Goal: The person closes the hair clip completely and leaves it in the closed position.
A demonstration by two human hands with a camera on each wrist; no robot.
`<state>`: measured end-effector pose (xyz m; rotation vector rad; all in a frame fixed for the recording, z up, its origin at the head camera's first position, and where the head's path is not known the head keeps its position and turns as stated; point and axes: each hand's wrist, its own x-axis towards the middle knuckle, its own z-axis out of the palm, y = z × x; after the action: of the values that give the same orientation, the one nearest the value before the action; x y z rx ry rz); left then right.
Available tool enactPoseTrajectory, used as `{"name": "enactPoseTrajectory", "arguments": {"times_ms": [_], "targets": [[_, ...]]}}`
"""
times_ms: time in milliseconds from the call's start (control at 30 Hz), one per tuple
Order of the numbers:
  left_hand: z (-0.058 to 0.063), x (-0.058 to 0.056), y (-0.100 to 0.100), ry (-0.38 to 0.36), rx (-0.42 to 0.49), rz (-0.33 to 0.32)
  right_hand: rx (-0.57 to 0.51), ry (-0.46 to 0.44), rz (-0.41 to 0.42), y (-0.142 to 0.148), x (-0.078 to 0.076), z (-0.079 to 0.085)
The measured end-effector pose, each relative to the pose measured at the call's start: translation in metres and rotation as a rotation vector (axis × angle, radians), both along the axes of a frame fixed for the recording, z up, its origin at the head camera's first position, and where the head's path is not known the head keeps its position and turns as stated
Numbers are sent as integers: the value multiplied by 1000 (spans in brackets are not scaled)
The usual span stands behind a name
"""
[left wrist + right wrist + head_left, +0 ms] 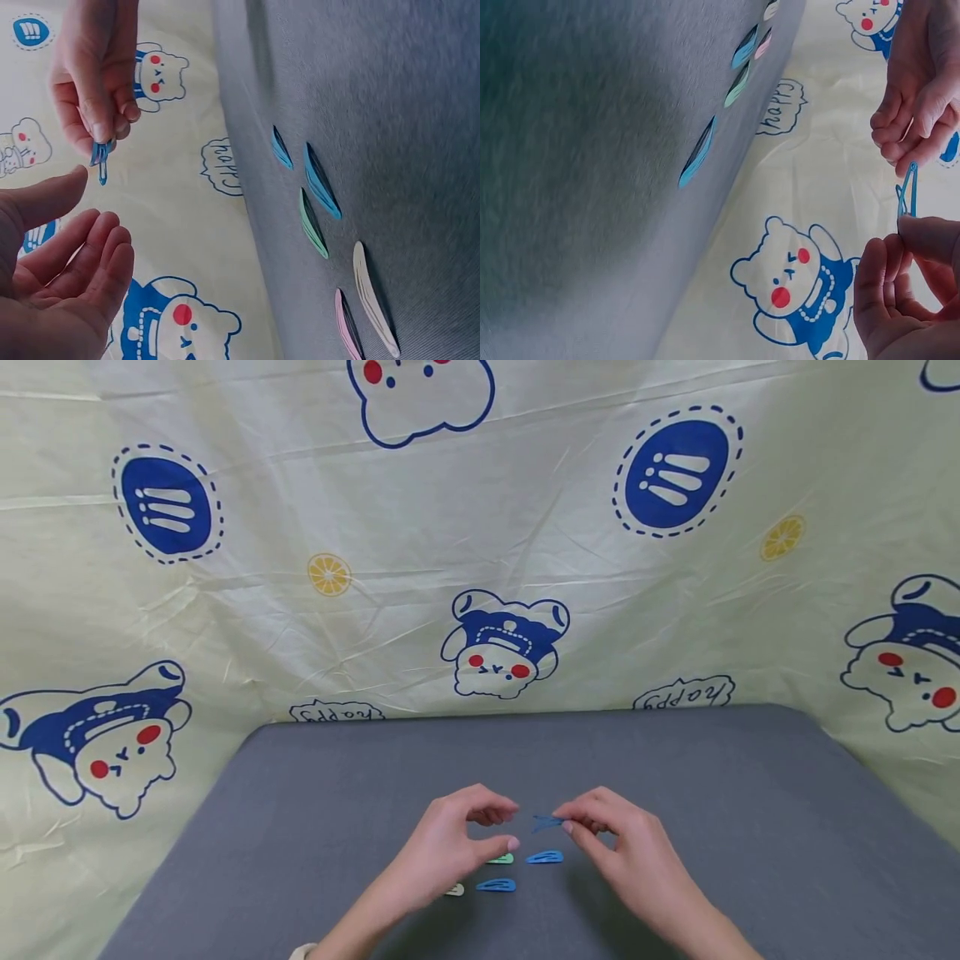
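Note:
My right hand (626,839) pinches a blue snap hair clip (907,196) at one end between thumb and fingertips, up above the table. The clip's two parts stand apart like a narrow V, pointing toward the other hand. Facing it, my left hand (455,837) holds nothing; its thumb is spread from loosely bent fingers, close to the clip's free end. Beneath the hands lie two blue clips (544,857), a green clip (313,223) and a cream clip (373,300). A pink clip (348,326) shows in the wrist views but is hidden behind my left hand in the head view.
The grey cloth-covered table (300,827) stretches out on both sides of the hands. At its far edge hangs a pale curtain (405,635) printed with bears, blue ovals and orange slices; it also runs down along both sides.

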<state>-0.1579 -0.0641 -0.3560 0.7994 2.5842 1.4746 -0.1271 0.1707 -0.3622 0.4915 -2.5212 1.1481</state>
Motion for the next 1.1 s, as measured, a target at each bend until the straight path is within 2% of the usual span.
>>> {"name": "enactPoseTrajectory", "arguments": {"times_ms": [233,500,867,1100], "targets": [[0,14,-3,62,57,10,-39,-15,10,-6,12,3],[-1,20,-1,100,79,-11,-57,-38,13,-10,21,3],[-10,24,7,76,142,-68,-48,135,94,-16,25,-9],[-10,27,10,116,195,-47,-70,197,95,-16,27,-8]]}}
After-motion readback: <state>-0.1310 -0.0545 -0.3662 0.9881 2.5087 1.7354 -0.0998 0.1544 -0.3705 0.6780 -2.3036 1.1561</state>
